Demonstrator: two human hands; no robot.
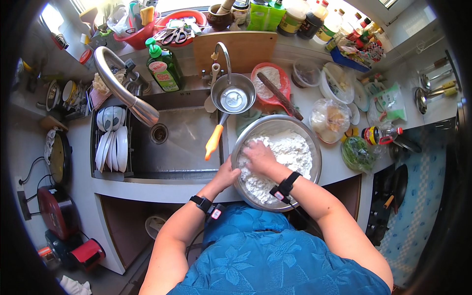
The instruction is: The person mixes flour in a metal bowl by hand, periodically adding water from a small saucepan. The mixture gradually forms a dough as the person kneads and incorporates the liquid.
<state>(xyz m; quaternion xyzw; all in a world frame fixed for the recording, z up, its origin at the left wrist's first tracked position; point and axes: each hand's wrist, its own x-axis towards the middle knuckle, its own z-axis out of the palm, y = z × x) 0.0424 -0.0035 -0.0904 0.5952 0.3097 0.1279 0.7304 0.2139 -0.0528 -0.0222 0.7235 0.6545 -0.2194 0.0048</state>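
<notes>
A large stainless steel bowl [316,162] of white flour [291,147] stands at the counter's front edge, close against my body. With my left hand [226,173] I grip the bowl's left rim, thumb on the upper side. My right hand [260,156] is inside the bowl, its fingers sunk in the flour at the left; the fingertips are hidden. The flour looks loose and clumpy. Just behind the bowl, a red plastic scoop [284,73] holds more flour, and a dark wooden stick [276,92] lies across it.
Left of the bowl is a steel sink [184,143] with a curved faucet [121,92] and a rack of white dishes [116,147]. A small steel pot [243,105] with an orange handle overhangs its right edge. Bagged food [330,120] and bagged greens [356,153] sit at right, before a stove [383,199].
</notes>
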